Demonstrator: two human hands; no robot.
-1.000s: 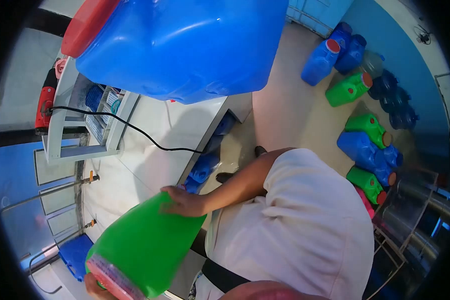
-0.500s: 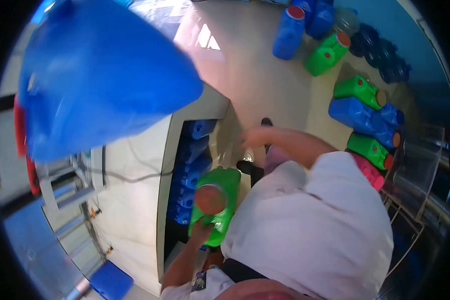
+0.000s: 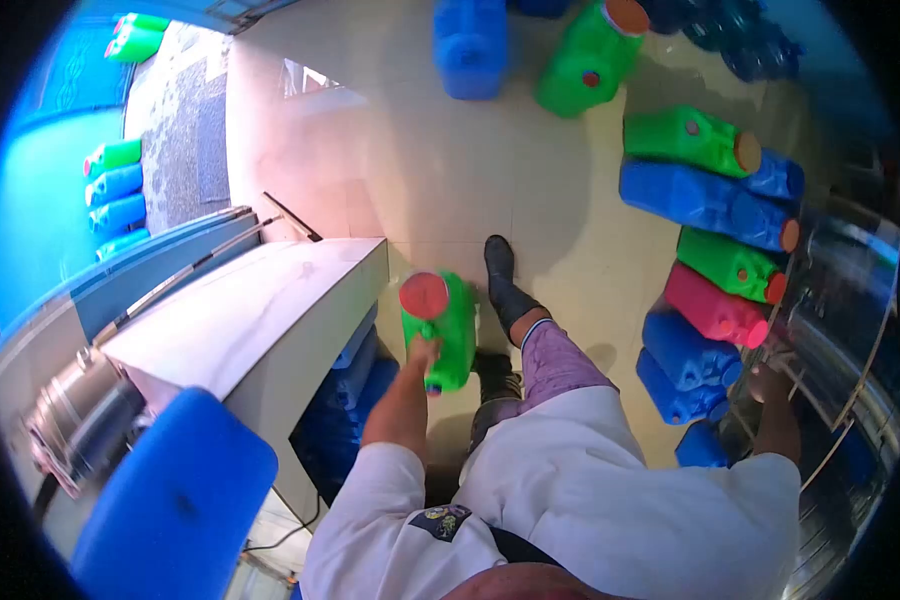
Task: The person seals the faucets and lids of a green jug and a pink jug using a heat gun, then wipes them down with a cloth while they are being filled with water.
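Note:
My left hand (image 3: 425, 352) is closed around the handle of a green plastic jug (image 3: 456, 335) with a broad red cap. The jug hangs above the floor in front of my left leg, beside the white counter. Out to my right, my right hand (image 3: 770, 383) is near the metal rack (image 3: 810, 370) and close to some blue jugs (image 3: 688, 350) on the floor. Its fingers are dim and blurred, so I cannot make out whether they touch anything.
A row of jugs, including a pink jug (image 3: 715, 305), lines the right side. The counter (image 3: 260, 290) stands left, with blue jugs on its lower shelf and a large blue jug (image 3: 175, 500) nearby. More jugs stand outside the doorway at far left.
My view has turned and moved forward along the counter. The green jug has come along in my left hand, past the shelf. My right hand has swung from the front out to the right.

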